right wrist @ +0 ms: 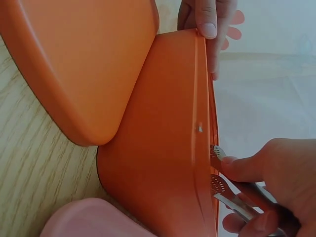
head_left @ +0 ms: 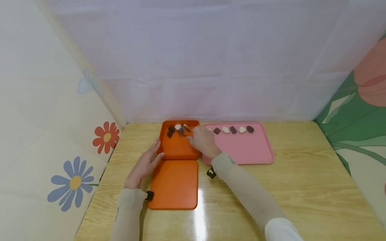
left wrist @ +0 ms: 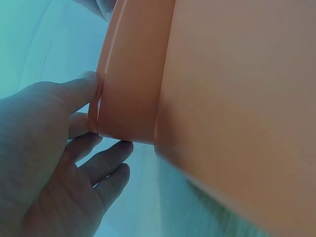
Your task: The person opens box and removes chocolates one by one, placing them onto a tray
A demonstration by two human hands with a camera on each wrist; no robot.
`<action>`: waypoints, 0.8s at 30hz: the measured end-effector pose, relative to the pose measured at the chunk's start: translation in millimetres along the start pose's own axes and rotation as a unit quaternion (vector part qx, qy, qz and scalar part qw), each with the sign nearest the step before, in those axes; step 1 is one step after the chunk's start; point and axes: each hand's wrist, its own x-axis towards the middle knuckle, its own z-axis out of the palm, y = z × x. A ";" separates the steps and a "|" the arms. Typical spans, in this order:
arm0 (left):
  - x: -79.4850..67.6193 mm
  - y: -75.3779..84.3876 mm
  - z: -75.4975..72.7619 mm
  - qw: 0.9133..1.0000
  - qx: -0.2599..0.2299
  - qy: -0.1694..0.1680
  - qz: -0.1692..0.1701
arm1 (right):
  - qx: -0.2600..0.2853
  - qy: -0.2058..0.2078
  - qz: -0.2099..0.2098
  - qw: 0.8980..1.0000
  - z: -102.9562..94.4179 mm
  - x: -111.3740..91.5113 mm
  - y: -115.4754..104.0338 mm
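In the head view my right hand (head_left: 204, 139) grips metal tongs (head_left: 187, 129) over the right side of an orange box (head_left: 178, 156). The right wrist view shows the perforated ends of the tongs (right wrist: 219, 185) spread apart, right at the rim. Dark pieces (head_left: 170, 134) and white pieces (head_left: 178, 127), looking like chocolates, lie at the box's far side among the tong tips. Whether the tips pinch one, I cannot tell. My left hand (head_left: 144, 164) rests against the box's left front corner, fingers extended along the side and thumb on the front rim.
Right of the box lies a pink tray (head_left: 244, 150) with a row of alternating dark and white pieces (head_left: 233, 130) along its far side. An orange lid (head_left: 175, 184) lies flat in front of the box. Behind them, a pale cloth wall (head_left: 223, 67) borders the wooden table (head_left: 301, 187).
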 end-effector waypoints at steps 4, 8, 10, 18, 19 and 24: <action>-1.0 0.3 0.0 1.000 0.002 0.000 0.001 | -0.008 -0.002 0.000 1.000 1.9 3.7 -2.7; -1.1 0.2 0.3 1.000 0.004 0.001 0.005 | -0.024 0.007 0.007 1.000 4.0 7.8 -4.3; -1.1 0.2 0.4 1.000 0.003 0.001 0.005 | -0.031 0.009 0.011 0.999 4.8 9.4 -5.3; -1.3 0.4 0.2 1.000 0.000 0.001 0.004 | -0.030 -0.009 0.025 0.999 4.9 14.5 -9.7; -1.4 0.5 0.1 1.000 -0.001 0.000 0.003 | -0.030 -0.012 0.026 0.999 4.9 14.9 -10.2; -1.4 1.3 0.0 1.000 -0.001 0.000 0.003 | -0.034 -0.024 0.022 0.999 6.1 17.9 -11.0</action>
